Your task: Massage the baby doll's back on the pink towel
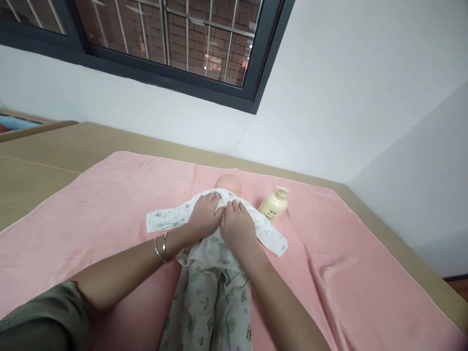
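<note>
A smooth, bald doll-like figure lies on its back, its rounded head point(229, 183) at the far end. It wears a white long-sleeved baby shirt point(215, 248) with small green and grey prints, both sleeves spread sideways. Matching baby trousers point(204, 297) cover the legs. On the shirt's chest, near the neckline, my left hand point(206, 214) has its fingers bent over the cloth, thumb toward the other hand. My right hand point(237, 226) is beside it, fingers curled on the shirt front. Cloth bunches between the hands; the fingertips are partly hidden.
Right of the figure, a pale yellow pump bottle point(274, 204) lies tilted near the sleeve. A pink blanket point(109, 209) with folds at the right covers the wooden surface point(40, 165). Behind are a white wall point(310, 122) and a dark-framed window point(252, 92).
</note>
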`<act>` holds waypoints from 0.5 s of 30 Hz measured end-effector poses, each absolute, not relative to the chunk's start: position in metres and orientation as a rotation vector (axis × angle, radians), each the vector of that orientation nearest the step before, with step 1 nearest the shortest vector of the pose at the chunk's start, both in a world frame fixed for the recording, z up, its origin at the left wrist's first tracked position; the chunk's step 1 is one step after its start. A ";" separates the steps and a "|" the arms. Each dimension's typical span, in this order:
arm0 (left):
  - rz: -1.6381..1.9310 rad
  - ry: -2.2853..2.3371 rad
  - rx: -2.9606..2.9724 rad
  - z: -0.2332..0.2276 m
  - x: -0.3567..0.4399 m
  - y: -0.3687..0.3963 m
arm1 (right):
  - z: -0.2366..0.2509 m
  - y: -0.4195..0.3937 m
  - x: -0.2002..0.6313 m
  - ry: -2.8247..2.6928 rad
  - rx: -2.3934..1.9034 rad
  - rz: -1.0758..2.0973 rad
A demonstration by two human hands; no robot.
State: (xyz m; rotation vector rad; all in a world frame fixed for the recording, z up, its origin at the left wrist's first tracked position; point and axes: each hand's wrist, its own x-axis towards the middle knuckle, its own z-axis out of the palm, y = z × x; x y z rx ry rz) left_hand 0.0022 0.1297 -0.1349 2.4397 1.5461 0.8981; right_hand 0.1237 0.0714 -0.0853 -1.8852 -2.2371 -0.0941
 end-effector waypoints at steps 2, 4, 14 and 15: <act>0.952 1.514 2.408 -0.136 0.001 0.129 | -0.087 0.074 0.126 -2.220 -1.832 -0.089; 1.018 1.487 2.368 -0.138 0.001 0.129 | -0.089 0.082 0.135 -2.158 -1.787 -0.014; 1.177 1.421 2.221 -0.145 -0.001 0.130 | -0.088 0.088 0.149 -1.894 -1.629 0.074; 1.182 1.418 2.218 -0.145 -0.001 0.130 | -0.090 0.087 0.146 -1.919 -1.614 0.057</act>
